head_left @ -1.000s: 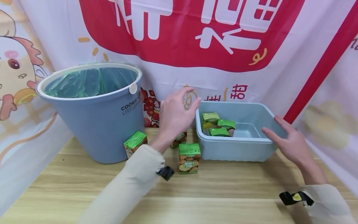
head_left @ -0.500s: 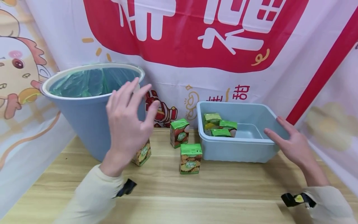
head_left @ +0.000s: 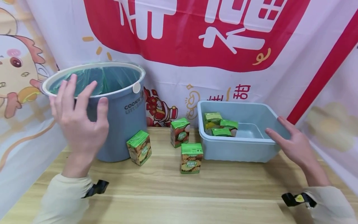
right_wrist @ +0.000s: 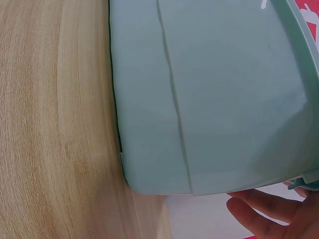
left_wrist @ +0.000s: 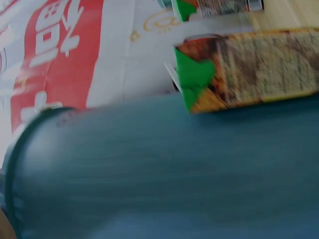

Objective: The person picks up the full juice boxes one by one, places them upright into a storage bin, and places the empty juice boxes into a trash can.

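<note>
Head view: I have the left hand (head_left: pixel 81 124) up in front of the bin (head_left: pixel 123 127), fingers spread, thumb apart, nothing held. Whether it touches the bin, I cannot tell. Bin stands upright, green liner (head_left: pixel 112 76) inside.

Right hand (head_left: pixel 296 144) rests at the right end of the tub (head_left: pixel 237 151), thumb at the front rim, fingers extended and apart from it. How firmly it presses, I cannot tell; my right wrist view shows fingers by the end wall.

Three cartons on the table (head_left: pixel 156 189), all upright: left carton (head_left: pixel 139 147) just beside the bin's base, back carton (head_left: pixel 180 133) between bin and tub, front carton (head_left: pixel 191 158) nearer me, just beside the tub's left end. At least three tub cartons (head_left: pixel 221 132) sit in the left part of the tub.

Behind everything I note a white cloth (head_left: pixel 167 74) with red print. Left wrist view slightly blurred.
</note>
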`<control>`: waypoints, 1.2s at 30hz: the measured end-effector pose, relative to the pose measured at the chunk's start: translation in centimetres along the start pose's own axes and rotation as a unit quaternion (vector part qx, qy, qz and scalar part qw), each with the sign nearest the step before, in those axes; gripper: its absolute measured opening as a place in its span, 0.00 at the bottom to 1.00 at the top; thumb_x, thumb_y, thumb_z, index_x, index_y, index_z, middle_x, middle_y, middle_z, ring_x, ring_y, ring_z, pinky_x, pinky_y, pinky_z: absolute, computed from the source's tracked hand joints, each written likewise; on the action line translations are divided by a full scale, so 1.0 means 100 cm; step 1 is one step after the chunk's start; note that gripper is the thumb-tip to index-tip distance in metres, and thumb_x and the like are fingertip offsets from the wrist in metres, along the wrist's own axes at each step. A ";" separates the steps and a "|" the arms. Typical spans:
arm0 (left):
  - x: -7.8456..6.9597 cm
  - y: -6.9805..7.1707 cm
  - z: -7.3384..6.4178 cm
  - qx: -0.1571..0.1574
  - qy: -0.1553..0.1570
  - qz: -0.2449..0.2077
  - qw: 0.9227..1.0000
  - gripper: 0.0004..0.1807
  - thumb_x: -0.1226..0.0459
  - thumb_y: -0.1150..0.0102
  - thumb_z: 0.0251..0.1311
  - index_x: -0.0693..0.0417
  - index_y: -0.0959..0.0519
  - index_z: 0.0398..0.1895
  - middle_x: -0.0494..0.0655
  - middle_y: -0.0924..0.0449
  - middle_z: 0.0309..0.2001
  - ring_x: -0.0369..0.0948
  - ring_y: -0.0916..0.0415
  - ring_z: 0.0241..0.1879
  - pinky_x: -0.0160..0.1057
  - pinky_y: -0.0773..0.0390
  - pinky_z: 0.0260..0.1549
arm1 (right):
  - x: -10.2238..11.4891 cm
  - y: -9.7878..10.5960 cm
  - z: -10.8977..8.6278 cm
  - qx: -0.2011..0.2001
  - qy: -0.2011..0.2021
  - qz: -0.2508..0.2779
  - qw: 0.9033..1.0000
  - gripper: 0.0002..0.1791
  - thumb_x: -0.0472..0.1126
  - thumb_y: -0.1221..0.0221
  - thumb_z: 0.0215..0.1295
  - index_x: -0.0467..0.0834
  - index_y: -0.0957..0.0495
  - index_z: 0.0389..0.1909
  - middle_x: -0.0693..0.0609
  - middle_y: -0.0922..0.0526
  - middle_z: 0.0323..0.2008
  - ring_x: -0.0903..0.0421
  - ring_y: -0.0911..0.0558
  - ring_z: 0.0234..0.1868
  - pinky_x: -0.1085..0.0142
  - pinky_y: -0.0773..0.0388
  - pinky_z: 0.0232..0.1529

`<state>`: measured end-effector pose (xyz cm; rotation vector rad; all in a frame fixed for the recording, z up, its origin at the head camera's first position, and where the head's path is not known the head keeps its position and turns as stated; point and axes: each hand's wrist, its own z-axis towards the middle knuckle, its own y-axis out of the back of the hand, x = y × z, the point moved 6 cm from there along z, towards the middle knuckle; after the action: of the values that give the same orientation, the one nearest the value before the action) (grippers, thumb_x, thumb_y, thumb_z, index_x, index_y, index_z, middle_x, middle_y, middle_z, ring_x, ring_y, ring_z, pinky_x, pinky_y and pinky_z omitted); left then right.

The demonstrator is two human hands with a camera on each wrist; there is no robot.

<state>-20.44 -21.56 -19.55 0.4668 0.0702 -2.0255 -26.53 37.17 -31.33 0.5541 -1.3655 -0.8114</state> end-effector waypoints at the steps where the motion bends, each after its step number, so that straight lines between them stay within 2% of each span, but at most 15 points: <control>1: 0.003 0.003 0.000 -0.007 0.003 0.000 1.000 0.28 0.46 0.45 0.71 0.51 0.16 0.65 0.53 0.29 0.78 0.51 0.40 0.82 0.59 0.60 0.84 | 0.001 -0.001 0.000 0.002 0.001 0.000 1.000 0.52 0.70 0.47 0.74 0.57 0.62 0.87 0.37 0.57 0.87 0.22 0.50 0.81 0.17 0.38 0.61; 6: 0.008 0.012 0.003 -0.014 0.008 -0.001 1.000 0.28 0.47 0.45 0.70 0.54 0.15 0.63 0.53 0.28 0.78 0.50 0.40 0.82 0.55 0.60 0.85 | 0.003 -0.006 0.003 0.001 0.010 0.003 1.000 0.51 0.68 0.47 0.75 0.56 0.60 0.87 0.37 0.56 0.87 0.22 0.50 0.81 0.18 0.39 0.63; 10: 0.009 0.010 0.006 -0.007 0.010 -0.001 1.000 0.27 0.48 0.47 0.72 0.54 0.16 0.63 0.52 0.30 0.78 0.49 0.42 0.83 0.54 0.61 0.85 | 0.001 -0.003 0.002 -0.007 0.012 -0.002 1.000 0.50 0.68 0.47 0.75 0.54 0.59 0.87 0.37 0.55 0.87 0.22 0.49 0.81 0.18 0.39 0.63; 16: 0.010 0.009 0.007 -0.019 0.002 -0.014 1.000 0.26 0.48 0.47 0.73 0.56 0.13 0.59 0.53 0.25 0.75 0.49 0.38 0.81 0.52 0.59 0.85 | 0.001 0.002 0.000 -0.001 0.009 -0.020 1.000 0.52 0.69 0.47 0.74 0.53 0.60 0.87 0.34 0.54 0.86 0.21 0.47 0.80 0.18 0.37 0.61; 18: 0.011 0.008 0.006 -0.018 0.001 -0.016 1.000 0.26 0.48 0.47 0.73 0.57 0.13 0.58 0.53 0.24 0.75 0.49 0.37 0.81 0.52 0.59 0.85 | 0.004 0.004 0.000 -0.010 0.018 -0.025 0.999 0.53 0.68 0.45 0.74 0.52 0.60 0.87 0.33 0.53 0.86 0.21 0.46 0.80 0.18 0.37 0.61; 22: 0.016 0.008 0.004 -0.017 -0.002 -0.013 1.000 0.25 0.50 0.46 0.73 0.58 0.13 0.58 0.54 0.23 0.74 0.50 0.35 0.80 0.53 0.58 0.85 | 0.023 0.013 -0.006 -0.074 0.051 -0.023 0.996 0.53 0.65 0.38 0.70 0.55 0.54 0.87 0.37 0.47 0.85 0.25 0.43 0.80 0.19 0.35 0.61; 27: 0.020 0.008 0.004 -0.020 -0.010 -0.008 1.000 0.25 0.50 0.45 0.72 0.58 0.13 0.58 0.55 0.21 0.71 0.52 0.32 0.77 0.54 0.56 0.85 | 0.060 0.021 -0.021 -0.168 0.092 0.016 0.981 0.47 0.57 0.32 0.68 0.63 0.43 0.84 0.47 0.39 0.84 0.35 0.39 0.82 0.22 0.37 0.68; 29: 0.020 0.008 0.005 -0.025 -0.013 -0.010 1.000 0.25 0.49 0.45 0.71 0.58 0.13 0.56 0.55 0.19 0.70 0.53 0.30 0.76 0.54 0.55 0.85 | 0.075 0.020 -0.027 -0.179 0.103 0.036 0.978 0.43 0.56 0.31 0.68 0.67 0.39 0.82 0.53 0.35 0.82 0.42 0.36 0.81 0.34 0.33 0.75; 30: 0.020 0.008 0.005 -0.026 -0.014 -0.010 1.000 0.25 0.49 0.45 0.71 0.58 0.12 0.56 0.56 0.19 0.69 0.53 0.30 0.76 0.54 0.55 0.85 | 0.083 0.019 -0.029 -0.181 0.111 0.047 0.976 0.42 0.54 0.31 0.68 0.69 0.37 0.81 0.55 0.33 0.81 0.45 0.34 0.80 0.43 0.32 0.77; 32: 0.019 0.007 0.005 -0.028 -0.017 -0.012 0.999 0.25 0.49 0.45 0.71 0.59 0.12 0.55 0.56 0.18 0.68 0.53 0.29 0.75 0.55 0.54 0.85 | 0.099 0.013 -0.034 -0.180 0.132 0.067 0.972 0.40 0.52 0.29 0.68 0.70 0.34 0.78 0.59 0.30 0.79 0.53 0.30 0.77 0.62 0.29 0.75; 34: 0.019 0.007 0.004 -0.031 -0.018 -0.013 0.999 0.25 0.50 0.44 0.71 0.59 0.12 0.55 0.57 0.18 0.67 0.54 0.29 0.75 0.55 0.54 0.85 | 0.116 0.004 -0.038 -0.168 0.160 0.094 0.968 0.39 0.48 0.28 0.67 0.69 0.31 0.76 0.59 0.27 0.76 0.60 0.27 0.73 0.77 0.30 0.68; 36: 0.020 0.008 0.004 -0.033 -0.019 -0.011 0.999 0.24 0.50 0.45 0.71 0.58 0.12 0.56 0.56 0.18 0.68 0.54 0.29 0.75 0.55 0.54 0.85 | 0.131 -0.009 -0.042 -0.151 0.196 0.122 0.961 0.38 0.42 0.28 0.66 0.65 0.28 0.75 0.57 0.25 0.74 0.63 0.24 0.70 0.81 0.31 0.66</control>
<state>-20.74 -23.70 -19.75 0.3874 0.1188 -2.0465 -22.46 25.98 -24.31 0.2782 -0.9013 -0.6502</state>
